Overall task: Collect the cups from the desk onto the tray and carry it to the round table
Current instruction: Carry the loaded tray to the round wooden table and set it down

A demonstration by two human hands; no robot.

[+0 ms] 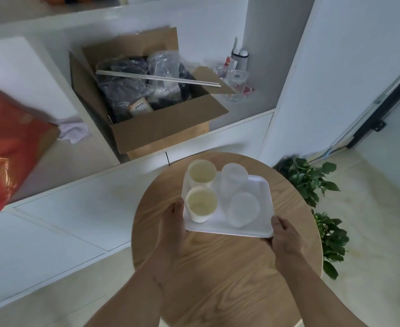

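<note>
Resting over the round wooden bench point(218, 279), the white tray point(258, 197) with four cups is gripped at its near corners by left hand point(170, 230) and right hand point(286, 241), fingers closed on its rim.

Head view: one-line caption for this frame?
Both hands hold a white tray of four cups over the round table.

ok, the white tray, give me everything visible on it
The white tray is rectangular with rounded corners and a low raised rim, foam-like, matte. It sits level over the round wooden table; contact unclear. It carries two paper cups and two clear plastic cups, all upright. The left hand grips its left edge, the right hand its near right corner.
</note>
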